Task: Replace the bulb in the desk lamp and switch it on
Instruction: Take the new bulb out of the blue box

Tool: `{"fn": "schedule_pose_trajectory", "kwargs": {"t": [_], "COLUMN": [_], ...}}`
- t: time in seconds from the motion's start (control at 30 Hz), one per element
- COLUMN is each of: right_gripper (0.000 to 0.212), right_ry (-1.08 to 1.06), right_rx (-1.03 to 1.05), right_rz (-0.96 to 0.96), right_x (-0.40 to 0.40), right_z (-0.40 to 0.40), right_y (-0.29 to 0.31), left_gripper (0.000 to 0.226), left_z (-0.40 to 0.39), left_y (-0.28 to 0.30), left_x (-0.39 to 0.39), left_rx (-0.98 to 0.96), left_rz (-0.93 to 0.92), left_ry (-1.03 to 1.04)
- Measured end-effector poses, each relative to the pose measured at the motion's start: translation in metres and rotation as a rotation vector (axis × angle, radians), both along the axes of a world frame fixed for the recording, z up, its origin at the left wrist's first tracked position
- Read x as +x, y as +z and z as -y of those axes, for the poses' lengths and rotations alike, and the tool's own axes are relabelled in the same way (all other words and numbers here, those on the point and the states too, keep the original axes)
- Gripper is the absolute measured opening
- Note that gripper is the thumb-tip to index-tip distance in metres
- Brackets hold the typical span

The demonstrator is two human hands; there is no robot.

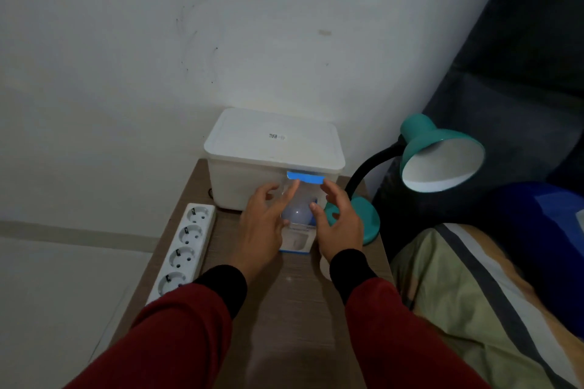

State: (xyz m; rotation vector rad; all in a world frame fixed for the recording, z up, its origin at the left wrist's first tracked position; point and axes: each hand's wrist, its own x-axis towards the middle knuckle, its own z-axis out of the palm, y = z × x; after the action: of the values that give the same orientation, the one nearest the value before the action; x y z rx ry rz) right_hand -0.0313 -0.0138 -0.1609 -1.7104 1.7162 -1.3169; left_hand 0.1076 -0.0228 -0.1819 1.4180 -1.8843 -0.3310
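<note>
Nearest the camera, two red sleeves with black cuffs reach forward over the tabletop point(294, 303), a narrow wood-grain surface beside a bed point(480, 294).

The left hand point(264, 227) and right hand point(339, 224) flank a bulb box point(295, 240) that stands on the tabletop between them. Both hands are spread, fingers apart, and neither is clamped on anything. The left fingers point(292, 191) lie across the box's upper front, seemingly touching it. Whether the right hand touches it cannot be told. Coming in from both sides suggests they mean to steady the box and open it, perhaps at the blue flap point(305, 176) on top.

The box has a clear window, and through it a white bulb point(297, 213) shows, still packed inside. So the new bulb is not yet out.

Along the left edge lies a power strip point(185, 246) with four sockets showing, all of them empty; its near end is hidden by the left sleeve.

To the right stands the lamp point(439, 156), teal, its base point(368, 221) just behind the right hand. The shade tips toward the camera and its white inside looks unlit; no bulb can be made out in it, though the socket is hidden.

Farthest back, against the wall, sits a white bin point(271, 148) with its lid shut. Its contents cannot be seen.
</note>
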Motion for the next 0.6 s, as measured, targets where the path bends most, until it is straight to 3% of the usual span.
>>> {"fn": "schedule_pose_trajectory", "kwargs": {"t": [0.23,0.33,0.47,0.6], "right_gripper": [0.038,0.035,0.03,0.05], "right_ry": [0.058,0.062,0.133,0.167], "right_rx": [0.036,0.062,0.204,0.311], "right_rz": [-0.083,-0.11,-0.307,-0.319], "right_x": [-0.003,-0.002,-0.003,-0.008], "right_z": [0.013,0.016,0.024,0.035], "right_y": [0.011,0.011,0.001,-0.002], "left_gripper": [0.098,0.105,0.109,0.11], "left_z": [0.02,0.025,0.027,0.028], "left_y": [0.02,0.023,0.026,0.026], "left_x": [0.016,0.018,0.02,0.02], "left_rx": [0.157,0.219,0.309,0.356], "left_rz": [0.341,0.304,0.205,0.169], "left_ry": [-0.089,-0.109,-0.156,-0.194]}}
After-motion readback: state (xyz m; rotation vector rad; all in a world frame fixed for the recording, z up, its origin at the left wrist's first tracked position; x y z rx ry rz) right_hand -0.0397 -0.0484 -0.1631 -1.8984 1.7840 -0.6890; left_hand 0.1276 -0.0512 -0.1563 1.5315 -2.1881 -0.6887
